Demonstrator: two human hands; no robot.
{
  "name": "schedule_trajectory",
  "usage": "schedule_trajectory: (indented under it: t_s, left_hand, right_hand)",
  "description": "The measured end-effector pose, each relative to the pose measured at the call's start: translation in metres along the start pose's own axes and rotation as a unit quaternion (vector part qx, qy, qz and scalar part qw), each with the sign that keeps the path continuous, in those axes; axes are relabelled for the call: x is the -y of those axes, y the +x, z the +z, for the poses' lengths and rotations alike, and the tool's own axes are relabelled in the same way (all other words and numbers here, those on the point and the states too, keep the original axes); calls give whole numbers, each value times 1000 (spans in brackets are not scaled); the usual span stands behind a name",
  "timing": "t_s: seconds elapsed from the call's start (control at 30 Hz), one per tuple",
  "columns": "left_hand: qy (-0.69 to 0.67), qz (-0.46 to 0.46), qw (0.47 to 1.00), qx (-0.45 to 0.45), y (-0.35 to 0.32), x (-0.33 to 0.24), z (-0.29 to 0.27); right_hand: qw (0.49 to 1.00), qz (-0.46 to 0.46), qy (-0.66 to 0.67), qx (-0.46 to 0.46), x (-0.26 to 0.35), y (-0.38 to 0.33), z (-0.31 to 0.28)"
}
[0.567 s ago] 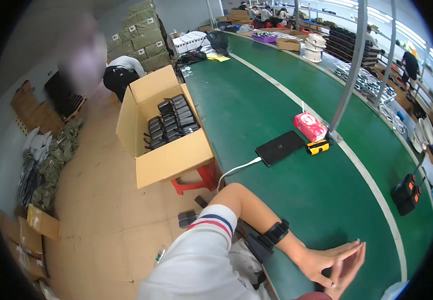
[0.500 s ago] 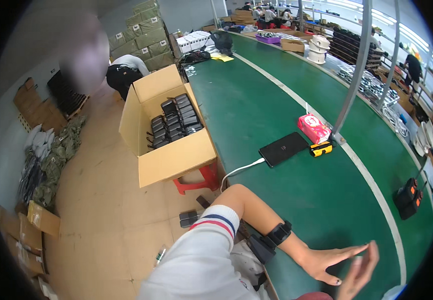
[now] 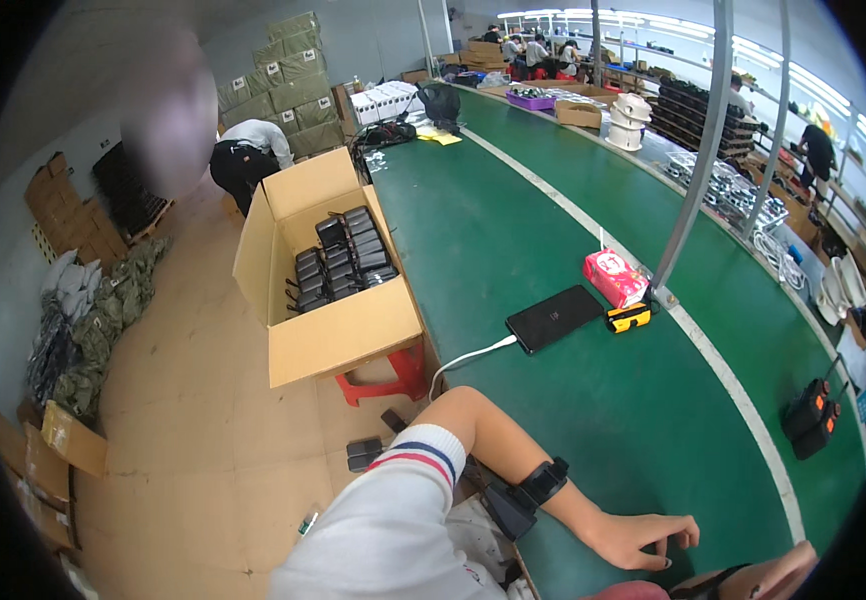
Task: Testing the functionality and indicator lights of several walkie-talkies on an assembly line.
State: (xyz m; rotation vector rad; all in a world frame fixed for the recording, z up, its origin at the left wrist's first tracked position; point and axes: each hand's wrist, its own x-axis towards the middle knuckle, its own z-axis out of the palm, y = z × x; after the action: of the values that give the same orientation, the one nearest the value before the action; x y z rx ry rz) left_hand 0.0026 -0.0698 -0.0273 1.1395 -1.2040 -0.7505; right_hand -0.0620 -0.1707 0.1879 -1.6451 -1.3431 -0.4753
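Note:
My left hand (image 3: 641, 540) rests on or just above the green tabletop (image 3: 593, 440), its fingers loosely curved and apart, with nothing in it. A black device on a strap (image 3: 523, 500) is worn on that forearm, below a white sleeve with blue and red stripes. My right hand (image 3: 778, 575) shows only in part at the lower edge, its fingers mostly cut off. Beyond my left hand lies a black phone or tablet (image 3: 555, 318) with a white cable (image 3: 478, 352) plugged in. Next to it are a pink soft pack (image 3: 615, 278) and a yellow-and-black gadget (image 3: 629, 318).
An open carton (image 3: 348, 345) holding several black devices (image 3: 338, 255) stands on a red stool (image 3: 388, 378) left of the table. A metal post (image 3: 698, 170) rises from the tabletop. Black-and-orange radio-like units (image 3: 811, 420) stand at right. A person (image 3: 248, 155) bends over behind the carton.
My hands, close together before, are now apart: the right has dropped toward the lower edge, and the left has curled its fingers. The whole view has shifted slightly.

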Motion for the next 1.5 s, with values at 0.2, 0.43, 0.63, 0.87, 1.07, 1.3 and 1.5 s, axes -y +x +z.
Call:
schedule_trajectory:
  t_s: [0.2, 0.43, 0.63, 0.87, 1.07, 1.3, 1.5]
  left_hand:
    - [-4, 17, 1000, 12, -4, -7, 1]
    - [-27, 3, 999, 32, -2, -13, -3]
    - [163, -86, 957, 222, -6, -52, -46]
    - [582, -196, 775, -146, -54, -104, -174]
    - [626, -427, 588, -285, -79, -79, -243]
    - [650, -335, 588, -346, -84, -54, -248]
    - [653, -307, 592, -361, -86, -53, -247]
  right_hand:
    - [994, 60, -52, -78, -14, -27, 29]
    - [990, 73, -68, -100, -17, -33, 33]
    - [990, 70, -56, -111, -19, -36, 30]
    - [985, 87, -74, -128, -13, -39, 30]
    - [987, 78, -62, -124, -15, -38, 28]
    - [988, 76, -63, -117, -19, -40, 25]
    - [988, 72, -59, -120, -19, -42, 22]
